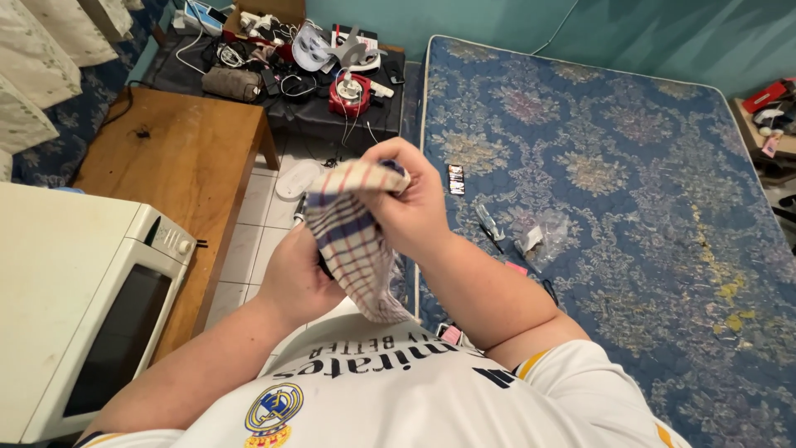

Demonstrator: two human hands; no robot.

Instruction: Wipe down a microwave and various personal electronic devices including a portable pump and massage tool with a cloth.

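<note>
There is one checked cloth (352, 232), white with red and blue lines, and two hands hold it in front of the person's chest. The right hand (410, 203) is above and closes its fingers on the top edge of the cloth, so the cloth hangs down from it. The left hand (294, 282) is lower, just behind the hanging part, and it touches the cloth; it seems to be closed around something dark, but I cannot tell what, because the cloth covers it.

To the right of the hands lies one mattress (630, 207) with a blue flower pattern, and a few small things are on it, too small to name. On the left there is one white microwave oven (83, 307) and one wooden tabletop (174, 158). Further back, one dark tabletop (290, 99) carries many cables and small devices.
</note>
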